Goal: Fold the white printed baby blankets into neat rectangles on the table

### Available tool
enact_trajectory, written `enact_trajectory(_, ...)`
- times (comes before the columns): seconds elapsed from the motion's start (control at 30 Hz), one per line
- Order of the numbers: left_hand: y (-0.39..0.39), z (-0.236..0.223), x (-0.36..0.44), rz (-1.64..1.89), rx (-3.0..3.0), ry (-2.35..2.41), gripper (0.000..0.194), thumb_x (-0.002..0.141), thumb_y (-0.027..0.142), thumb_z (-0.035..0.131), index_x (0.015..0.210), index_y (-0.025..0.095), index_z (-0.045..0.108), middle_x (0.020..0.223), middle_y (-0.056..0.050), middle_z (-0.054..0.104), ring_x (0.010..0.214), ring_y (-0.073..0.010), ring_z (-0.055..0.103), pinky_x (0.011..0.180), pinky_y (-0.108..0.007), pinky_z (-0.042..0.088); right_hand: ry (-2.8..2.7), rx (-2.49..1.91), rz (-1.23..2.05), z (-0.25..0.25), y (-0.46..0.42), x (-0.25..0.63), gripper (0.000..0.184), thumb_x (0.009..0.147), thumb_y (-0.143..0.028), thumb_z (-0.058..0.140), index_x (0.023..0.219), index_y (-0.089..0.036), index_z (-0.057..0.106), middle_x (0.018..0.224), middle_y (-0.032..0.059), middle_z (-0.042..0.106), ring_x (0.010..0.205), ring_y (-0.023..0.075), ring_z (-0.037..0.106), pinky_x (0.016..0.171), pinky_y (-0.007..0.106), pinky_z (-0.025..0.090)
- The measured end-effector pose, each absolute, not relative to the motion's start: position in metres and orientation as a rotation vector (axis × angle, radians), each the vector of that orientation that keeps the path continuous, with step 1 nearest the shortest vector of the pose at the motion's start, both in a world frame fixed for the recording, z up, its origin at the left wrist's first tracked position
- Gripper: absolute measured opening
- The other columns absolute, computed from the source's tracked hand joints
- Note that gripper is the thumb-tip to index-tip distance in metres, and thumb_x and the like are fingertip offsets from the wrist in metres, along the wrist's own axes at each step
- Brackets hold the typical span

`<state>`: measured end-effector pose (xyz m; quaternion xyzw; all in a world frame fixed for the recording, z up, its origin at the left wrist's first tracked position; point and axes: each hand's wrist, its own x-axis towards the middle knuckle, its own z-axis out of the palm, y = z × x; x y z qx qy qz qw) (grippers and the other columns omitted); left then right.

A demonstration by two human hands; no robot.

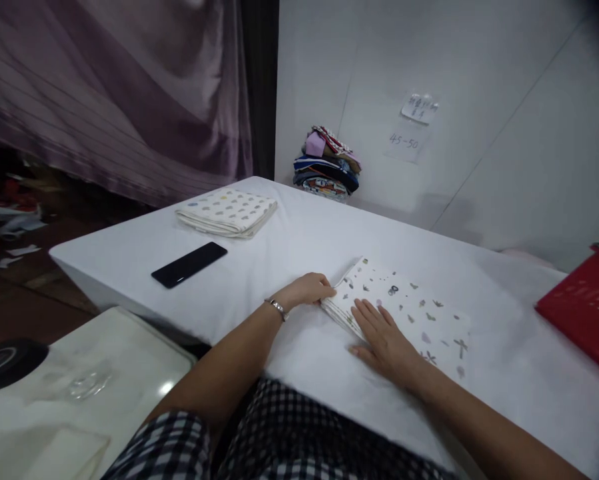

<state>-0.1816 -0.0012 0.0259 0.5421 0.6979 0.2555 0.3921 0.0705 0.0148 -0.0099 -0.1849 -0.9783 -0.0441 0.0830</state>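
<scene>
A folded white cloth (409,303) printed with small grey and brown motifs lies on the white-covered table (299,240) in front of me. At its left corner, my left hand (312,289) pinches the layered edge between thumb and fingers; a metal bracelet is on that wrist. My right hand (386,343) rests flat on the near part of the cloth, fingers stretched out. Farther back on the left lies another folded cloth (232,210) with rows of small grey prints, apart from both hands.
A black phone (189,264) lies on the table's left side. Stacked folded fabrics (326,163) stand by the wall behind. At the right edge is a red item (582,303). A lower cream surface (144,353) with a black round object (9,363) is at the lower left.
</scene>
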Motion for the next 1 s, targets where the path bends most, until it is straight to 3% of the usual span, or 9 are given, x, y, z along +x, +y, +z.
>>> enact_trajectory(0.17, 0.022, 0.034, -0.176, 0.802, 1.601, 1.974, 0.021, 0.073, 0.039, 0.057, 0.069, 0.019, 0.063, 0.076, -0.003, 0.068, 0.067, -0.0155, 0.058, 0.057, -0.023, 0.038, -2.928, -0.579, -0.128, -0.008, 0.015, 0.068, 0.069, 0.090, -0.045, 0.044, 0.146, -0.014, 0.018, 0.148, 0.0164, 0.025, 0.138, 0.0284, 0.017, 0.108, 0.054, 0.024)
enact_trajectory(0.4, 0.034, 0.033, -0.159, 0.709, 1.631, 1.919, 0.024, 0.065, 0.043, 0.068, 0.063, 0.020, 0.061, 0.064, -0.001, 0.063, 0.061, -0.0146, 0.055, 0.053, -0.023, 0.034, -2.920, -0.609, -0.166, -0.008, 0.012, 0.067, 0.067, 0.089, -0.043, 0.047, 0.144, -0.011, 0.025, 0.148, 0.0172, 0.025, 0.137, 0.0292, 0.019, 0.109, 0.051, 0.022)
enact_trajectory(0.57, 0.033, 0.016, -0.161, 0.735, 1.475, 1.899, 0.022, 0.072, 0.039, 0.062, 0.065, 0.019, 0.059, 0.056, 0.002, 0.057, 0.052, -0.0116, 0.050, 0.049, -0.022, 0.032, -2.911, -0.600, -0.143, -0.007, 0.012, 0.066, 0.067, 0.089, -0.041, 0.046, 0.145, -0.014, 0.021, 0.148, 0.0147, 0.024, 0.138, 0.0276, 0.018, 0.110, 0.051, 0.022)
enact_trajectory(0.8, 0.037, 0.018, -0.161, 0.697, 1.467, 1.968, 0.019, 0.069, 0.035, 0.065, 0.066, 0.018, 0.060, 0.065, -0.001, 0.063, 0.058, -0.0132, 0.053, 0.051, -0.023, 0.033, -2.938, -0.614, -0.143, -0.003, 0.010, 0.064, 0.066, 0.089, -0.039, 0.046, 0.145, -0.013, 0.023, 0.149, 0.0146, 0.022, 0.137, 0.0281, 0.018, 0.111, 0.050, 0.021)
enact_trajectory(1.0, 0.062, 0.031, -0.143, 0.623, 1.634, 2.138, 0.036, 0.079, 0.054, 0.051, 0.083, 0.020, 0.062, 0.087, -0.006, 0.069, 0.078, -0.0189, 0.062, 0.063, -0.026, 0.040, -2.933, -0.643, -0.043, -0.006, 0.012, 0.065, 0.069, 0.088, -0.040, 0.048, 0.146, -0.015, 0.019, 0.150, 0.0130, 0.021, 0.138, 0.0278, 0.015, 0.112, 0.050, 0.017)
